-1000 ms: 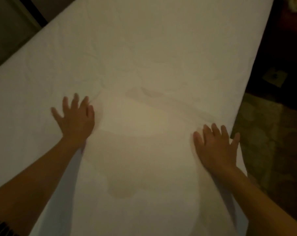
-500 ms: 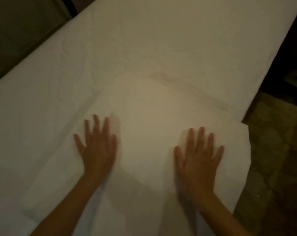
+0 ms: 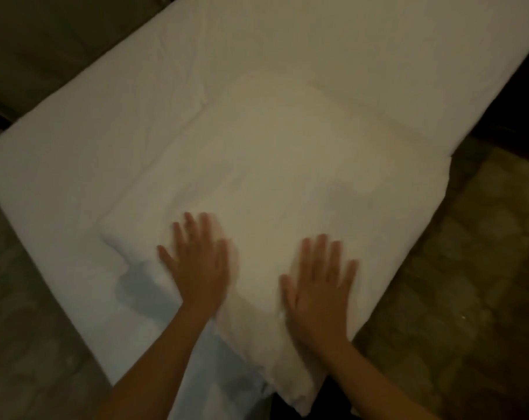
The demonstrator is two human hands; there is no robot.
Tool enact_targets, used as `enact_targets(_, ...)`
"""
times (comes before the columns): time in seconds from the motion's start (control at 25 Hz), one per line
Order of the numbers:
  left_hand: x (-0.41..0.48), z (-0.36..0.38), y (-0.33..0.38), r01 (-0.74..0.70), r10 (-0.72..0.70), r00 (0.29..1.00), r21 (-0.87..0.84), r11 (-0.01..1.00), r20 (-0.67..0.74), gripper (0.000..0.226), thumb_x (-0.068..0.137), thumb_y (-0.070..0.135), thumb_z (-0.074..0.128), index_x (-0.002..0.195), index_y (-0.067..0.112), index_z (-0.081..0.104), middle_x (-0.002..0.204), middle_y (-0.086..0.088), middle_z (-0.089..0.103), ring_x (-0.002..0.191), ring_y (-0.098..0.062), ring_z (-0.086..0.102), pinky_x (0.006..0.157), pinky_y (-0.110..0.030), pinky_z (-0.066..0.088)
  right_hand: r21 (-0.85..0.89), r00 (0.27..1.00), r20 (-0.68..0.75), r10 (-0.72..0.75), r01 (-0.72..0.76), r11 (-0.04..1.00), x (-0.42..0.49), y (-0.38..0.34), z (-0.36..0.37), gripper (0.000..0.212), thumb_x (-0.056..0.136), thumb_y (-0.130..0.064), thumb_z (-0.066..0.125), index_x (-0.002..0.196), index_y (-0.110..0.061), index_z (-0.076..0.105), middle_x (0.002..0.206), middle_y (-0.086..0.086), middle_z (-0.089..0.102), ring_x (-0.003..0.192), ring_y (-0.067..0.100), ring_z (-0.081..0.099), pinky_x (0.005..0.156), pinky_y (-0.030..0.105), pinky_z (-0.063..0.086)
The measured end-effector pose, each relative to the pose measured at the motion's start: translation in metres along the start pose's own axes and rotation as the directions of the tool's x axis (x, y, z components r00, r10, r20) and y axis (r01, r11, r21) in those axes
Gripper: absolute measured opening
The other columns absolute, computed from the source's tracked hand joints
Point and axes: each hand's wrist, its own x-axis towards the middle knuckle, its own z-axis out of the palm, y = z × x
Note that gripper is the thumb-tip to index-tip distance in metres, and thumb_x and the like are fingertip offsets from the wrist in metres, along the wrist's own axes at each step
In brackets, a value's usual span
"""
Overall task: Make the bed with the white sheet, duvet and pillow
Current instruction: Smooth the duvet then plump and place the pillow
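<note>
A white pillow lies flat at the near end of the bed, its right edge hanging slightly past the mattress side. Under it the white sheet covers the mattress and runs away to the far top of the view. My left hand rests palm down on the pillow's near left part, fingers straight and spread. My right hand lies flat on the pillow's near right part, fingers straight too. Both hands are blurred by motion. No duvet is in view.
A patterned carpet lies to the right of the bed. Dark floor shows on the left. The room is dim, with dark shapes at the top left and far right.
Both hands have slid back toward me over the pillow and come closer together. The view has pulled back, so the pillow's outline and the bed's near end now show.
</note>
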Motion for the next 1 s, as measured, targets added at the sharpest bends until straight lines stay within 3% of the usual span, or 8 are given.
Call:
enact_targets(0.08,-0.039,0.012,0.006,-0.108,0.108,0.994,0.023,0.994,0.001,0.063,0.097,0.055,0.008,0.150,0.024,0.022,0.156,-0.008,0.024,0.142,-0.030,0.022,0.111,-0.060,0.008,-0.017,0.986,0.028,-0.162,0.163,0.986,-0.025,-0.017,0.015,0.069,0.095,-0.055,0.022,0.149,-0.012,0.027,0.156,0.017,0.018,0.143,0.038,0.016,0.112,0.060,0.010)
enact_targets(0.2,-0.044,0.026,-0.026,-0.016,0.015,1.000,-0.023,1.000,-0.013,0.066,0.094,0.061,0.013,0.151,0.029,0.012,0.158,-0.006,0.018,0.143,-0.030,0.016,0.109,-0.062,0.003,-0.081,0.966,0.050,-0.254,0.257,0.963,-0.037,-0.010,0.037,0.071,0.092,-0.056,0.030,0.149,-0.013,0.029,0.156,0.014,0.018,0.143,0.037,0.013,0.113,0.058,0.007)
enact_targets(0.36,-0.036,0.037,-0.038,-0.013,0.013,1.000,0.006,1.000,0.013,0.068,0.093,0.061,0.017,0.151,0.025,0.016,0.158,-0.008,0.018,0.144,-0.031,0.014,0.108,-0.064,0.000,-0.132,0.966,0.081,-0.244,0.253,0.958,-0.037,-0.009,0.050,0.074,0.091,-0.055,0.029,0.150,-0.012,0.019,0.157,0.015,0.014,0.144,0.038,0.009,0.114,0.058,0.000)
enact_targets(0.6,-0.034,0.042,-0.041,-0.053,0.053,0.999,0.010,0.999,0.005,0.070,0.095,0.061,0.009,0.150,0.020,0.022,0.156,-0.011,0.021,0.143,-0.032,0.014,0.107,-0.065,-0.001,-0.167,0.972,0.029,-0.235,0.236,0.957,-0.039,-0.013,0.052,0.073,0.091,-0.053,0.031,0.149,-0.010,0.022,0.156,0.017,0.016,0.143,0.040,0.011,0.113,0.062,0.005)
enact_targets(0.84,-0.035,0.042,-0.042,-0.068,0.068,0.998,-0.047,0.997,0.011,0.069,0.093,0.062,0.010,0.151,0.023,0.014,0.158,-0.010,0.017,0.144,-0.031,0.008,0.106,-0.067,-0.001,-0.095,0.992,0.063,-0.107,0.113,0.989,-0.072,-0.049,0.054,0.077,0.093,-0.058,0.023,0.149,-0.005,0.021,0.156,0.022,0.013,0.143,0.041,0.009,0.111,0.064,0.005)
enact_targets(0.92,-0.034,0.040,-0.039,-0.073,0.073,0.997,-0.042,0.996,0.010,0.070,0.093,0.063,0.010,0.151,0.023,0.014,0.158,-0.010,0.017,0.144,-0.031,0.008,0.107,-0.066,-0.004,-0.107,0.984,0.092,-0.154,0.164,0.981,-0.080,-0.051,0.054,0.088,0.086,-0.066,0.030,0.148,-0.004,0.023,0.155,0.024,0.015,0.142,0.044,0.010,0.111,0.065,0.004)
enact_targets(1.0,-0.035,0.036,-0.051,-0.148,0.149,0.988,-0.026,0.989,0.050,0.073,0.092,0.065,0.010,0.151,0.022,0.012,0.158,-0.011,0.013,0.144,-0.031,0.006,0.107,-0.062,-0.011,-0.151,0.970,0.123,-0.210,0.228,0.962,-0.084,-0.047,0.052,0.105,0.070,-0.070,0.049,0.148,-0.003,0.025,0.153,0.026,0.018,0.141,0.047,0.012,0.109,0.067,0.005)
